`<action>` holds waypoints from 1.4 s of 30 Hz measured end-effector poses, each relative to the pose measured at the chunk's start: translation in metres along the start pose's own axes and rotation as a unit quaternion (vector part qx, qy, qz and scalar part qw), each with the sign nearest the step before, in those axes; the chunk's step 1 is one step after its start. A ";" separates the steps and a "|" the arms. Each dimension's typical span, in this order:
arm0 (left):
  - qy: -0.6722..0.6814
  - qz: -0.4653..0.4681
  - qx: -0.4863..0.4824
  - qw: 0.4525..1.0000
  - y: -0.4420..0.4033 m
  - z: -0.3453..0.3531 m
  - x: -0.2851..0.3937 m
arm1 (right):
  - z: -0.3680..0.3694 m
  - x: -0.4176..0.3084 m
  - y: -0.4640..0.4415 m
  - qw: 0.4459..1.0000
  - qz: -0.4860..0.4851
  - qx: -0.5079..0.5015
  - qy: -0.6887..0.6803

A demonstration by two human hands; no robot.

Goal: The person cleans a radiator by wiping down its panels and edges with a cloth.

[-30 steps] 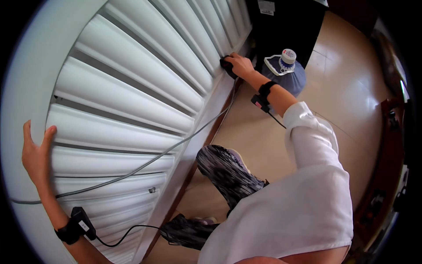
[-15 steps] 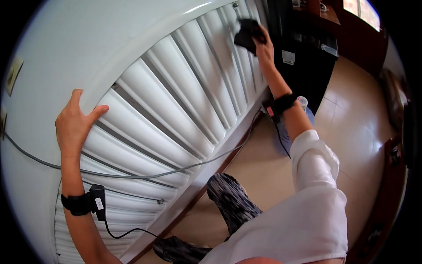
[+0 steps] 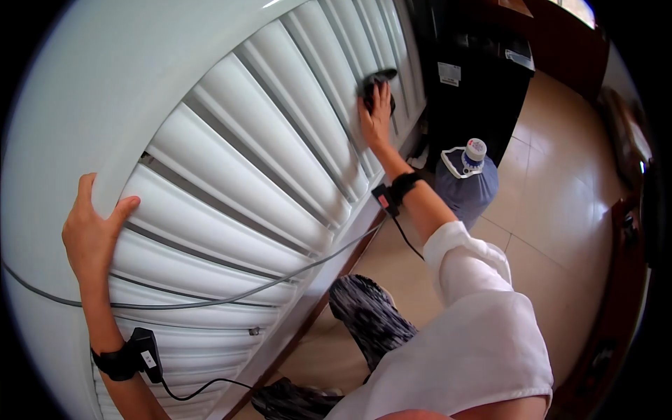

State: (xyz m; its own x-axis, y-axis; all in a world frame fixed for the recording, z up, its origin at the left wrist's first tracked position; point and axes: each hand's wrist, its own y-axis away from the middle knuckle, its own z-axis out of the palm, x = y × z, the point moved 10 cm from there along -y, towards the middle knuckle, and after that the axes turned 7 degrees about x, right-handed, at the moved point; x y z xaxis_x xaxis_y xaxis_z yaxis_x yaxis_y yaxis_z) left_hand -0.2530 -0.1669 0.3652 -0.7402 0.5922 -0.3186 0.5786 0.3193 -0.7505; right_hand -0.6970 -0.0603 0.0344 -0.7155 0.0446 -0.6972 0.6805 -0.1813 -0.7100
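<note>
A white slatted radiator or panel [image 3: 231, 161] with rounded vertical slats fills the left and middle of the head view. My right hand [image 3: 376, 119] presses a bunched black cloth [image 3: 369, 85] against the slats near the far end; part of the cloth is hidden under the fingers. At the near left, my left hand [image 3: 89, 234] rests on the panel's white border, thumb spread away from the fingers, holding nothing. Both wrists wear black straps with small boxes and cables.
A grey cable [image 3: 210, 304] runs across the slats below my left hand. Beyond the panel's far end stands a black cabinet [image 3: 476, 98]. A large bluish water bottle [image 3: 467, 185] with a white handle and cap is on the tiled floor [image 3: 553, 182]. Dark wooden furniture [image 3: 609, 294] lines the right.
My right hand has moved down the slats with the black cloth. The view has shifted, bringing the water bottle into sight. My left hand keeps its place on the border.
</note>
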 end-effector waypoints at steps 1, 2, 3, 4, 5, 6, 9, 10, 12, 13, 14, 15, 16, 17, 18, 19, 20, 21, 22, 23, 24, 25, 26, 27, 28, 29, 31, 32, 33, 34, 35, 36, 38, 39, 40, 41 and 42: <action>-0.006 0.002 0.002 1.000 0.001 0.000 -0.001 | -0.003 0.016 0.018 0.999 0.031 -0.010 0.001; -0.005 0.002 0.000 1.000 0.001 0.002 -0.002 | -0.006 0.032 0.035 0.998 0.063 -0.019 0.003; -0.013 0.006 0.004 1.000 0.001 0.003 -0.005 | -0.007 0.049 0.052 0.997 0.081 -0.016 -0.006; -0.022 0.009 0.008 1.000 0.001 0.002 -0.006 | -0.010 0.063 0.066 0.995 0.100 -0.013 -0.015; -0.022 0.009 0.006 1.000 0.001 0.002 -0.004 | -0.015 0.076 0.081 0.991 0.135 -0.018 -0.014; -0.029 0.010 0.007 0.999 0.000 0.001 -0.002 | -0.018 0.094 0.098 0.979 0.196 -0.039 0.031; -0.055 0.032 0.019 0.998 -0.004 0.000 -0.004 | -0.036 0.099 0.128 0.970 0.177 -0.103 0.131; -0.067 0.053 0.040 0.996 -0.003 0.001 -0.002 | -0.041 0.095 0.132 0.964 0.160 -0.135 0.165; -0.079 0.027 -0.010 0.996 -0.006 0.009 -0.003 | -0.062 0.082 0.137 0.932 0.263 -0.175 0.178; -0.074 0.031 -0.006 0.997 -0.007 0.005 0.001 | -0.064 0.082 0.136 0.921 0.314 -0.174 0.152; -0.070 0.033 0.000 0.997 -0.007 0.002 0.005 | -0.066 0.074 0.137 0.906 0.364 -0.173 0.125; -0.072 0.030 -0.006 0.997 -0.008 0.001 0.007 | -0.065 0.058 0.136 0.910 0.372 -0.164 0.083; -0.066 0.029 -0.014 0.997 -0.008 0.002 0.009 | -0.060 0.036 0.139 0.911 0.381 -0.153 0.042; -0.061 0.026 -0.018 0.998 -0.008 0.002 0.009 | -0.042 0.015 0.138 0.947 0.290 -0.135 -0.036; -0.063 0.027 -0.019 0.997 -0.009 0.004 0.007 | -0.026 -0.008 0.140 0.967 0.196 -0.110 -0.116; -0.060 0.027 -0.016 0.998 -0.010 0.007 0.005 | -0.019 -0.035 0.137 0.978 0.171 -0.074 -0.097; -0.058 0.028 -0.011 0.998 -0.010 0.008 0.003 | -0.016 -0.068 0.125 0.986 0.145 -0.037 -0.078; -0.058 0.031 -0.010 0.998 -0.010 0.007 0.004 | -0.009 -0.093 0.106 0.985 0.140 -0.044 -0.087; -0.060 0.035 -0.008 0.998 -0.010 0.005 0.007 | -0.005 -0.115 0.083 0.985 0.136 -0.048 -0.096; -0.060 0.038 -0.006 0.997 -0.010 0.003 0.011 | 0.000 -0.141 0.061 0.990 0.095 -0.049 -0.094; -0.057 0.044 -0.005 0.997 -0.011 0.001 0.014 | 0.006 -0.170 0.040 0.993 0.054 -0.051 -0.090; -0.051 0.031 -0.018 0.998 -0.011 0.001 0.014 | 0.005 -0.203 0.019 0.995 0.002 -0.053 -0.081; -0.044 0.017 -0.033 0.998 -0.010 0.002 0.013 | 0.007 -0.236 0.001 0.995 -0.050 -0.056 -0.072; -0.048 0.006 -0.036 0.998 -0.009 0.001 0.012 | 0.009 -0.260 -0.015 0.996 -0.077 -0.020 -0.046; -0.049 0.009 -0.036 0.998 -0.008 0.002 0.015 | 0.010 -0.272 -0.027 0.994 -0.105 0.016 -0.021; -0.056 0.013 -0.027 0.998 -0.009 0.003 0.013 | 0.010 -0.269 -0.031 0.994 -0.103 0.017 -0.020; -0.066 0.018 -0.020 0.997 -0.009 0.004 0.015 | 0.007 -0.266 -0.034 0.991 -0.112 0.034 -0.065; -0.069 0.017 -0.012 0.997 -0.009 0.001 0.016 | 0.008 -0.251 -0.028 0.993 -0.103 0.001 -0.051; -0.072 0.015 -0.005 0.997 -0.008 0.000 0.016 | 0.006 -0.229 -0.018 0.996 -0.080 0.006 -0.037; -0.072 0.016 -0.009 0.997 -0.008 0.002 0.016 | 0.006 -0.202 -0.002 0.998 -0.058 0.011 -0.020; -0.078 0.014 -0.010 0.997 -0.009 0.006 0.005 | 0.007 -0.179 0.018 0.998 -0.031 0.018 -0.047; -0.086 0.014 -0.008 0.996 -0.009 0.007 0.003 | 0.004 -0.151 0.039 0.997 -0.003 0.028 -0.076; -0.080 0.007 -0.020 0.997 -0.012 0.011 0.002 | -0.004 -0.101 0.080 0.998 0.028 0.018 -0.054; -0.093 0.019 -0.003 0.995 -0.012 0.010 0.001 | -0.008 -0.075 0.102 0.998 0.051 0.011 -0.040; -0.108 0.031 0.014 0.994 -0.011 0.008 -0.001 | -0.012 -0.056 0.121 0.997 0.075 0.003 -0.028; -0.113 0.031 0.009 0.993 -0.010 0.009 -0.002 | -0.015 -0.038 0.139 0.992 0.128 -0.008 -0.022; -0.115 0.033 0.011 0.993 -0.009 0.009 -0.002 | -0.020 -0.022 0.156 0.984 0.178 -0.019 -0.014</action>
State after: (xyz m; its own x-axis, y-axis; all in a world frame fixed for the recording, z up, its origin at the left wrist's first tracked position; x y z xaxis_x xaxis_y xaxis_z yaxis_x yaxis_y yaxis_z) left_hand -0.2600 -0.1776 0.3674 -0.7605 0.4265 -0.4896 0.6231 0.2673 -0.7351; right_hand -0.5718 -0.0701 -0.0628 -0.4338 -0.0424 -0.9000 0.8941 -0.1433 -0.4242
